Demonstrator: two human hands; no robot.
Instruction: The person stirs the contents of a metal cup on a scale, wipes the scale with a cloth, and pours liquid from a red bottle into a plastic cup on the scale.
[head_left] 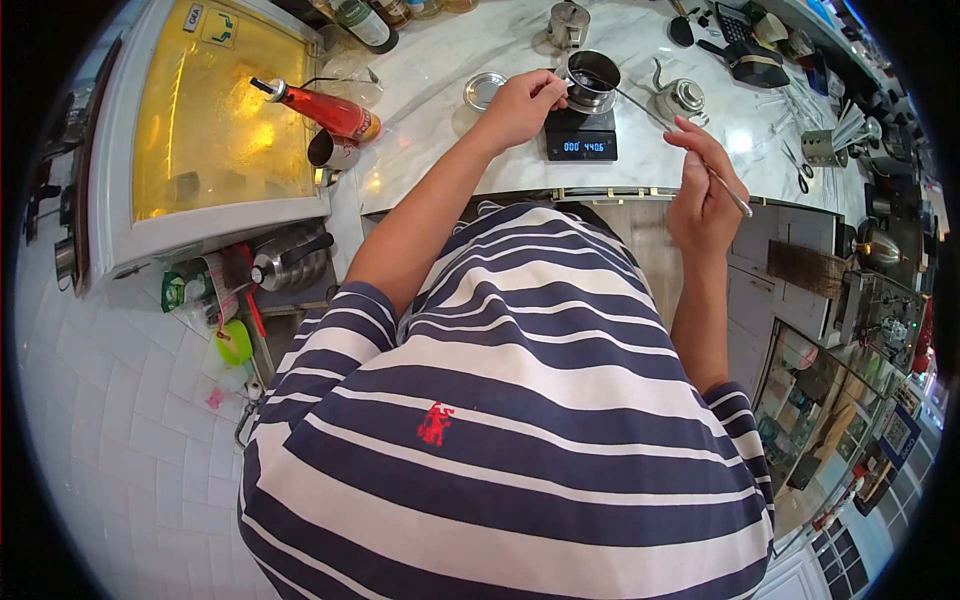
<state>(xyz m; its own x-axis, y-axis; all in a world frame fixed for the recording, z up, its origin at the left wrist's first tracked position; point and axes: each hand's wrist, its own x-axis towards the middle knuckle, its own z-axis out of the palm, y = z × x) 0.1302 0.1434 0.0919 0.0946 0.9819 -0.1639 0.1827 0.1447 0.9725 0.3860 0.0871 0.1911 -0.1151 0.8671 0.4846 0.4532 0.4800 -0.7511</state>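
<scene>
A person in a navy-and-white striped shirt stands at a white marble counter. A black digital scale sits there, carrying a round metal cup. The left hand curls around the cup's side, steadying it. The right hand pinches a long thin bar spoon, tip inside the cup. Stirring works best gently, keeping the cup centred on the scale.

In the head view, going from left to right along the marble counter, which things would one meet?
Red bottle → metal cup → round lid → left hand → scale carrying a dark metal pot → small kettle → right hand holding a long spoon → scissors.
</scene>
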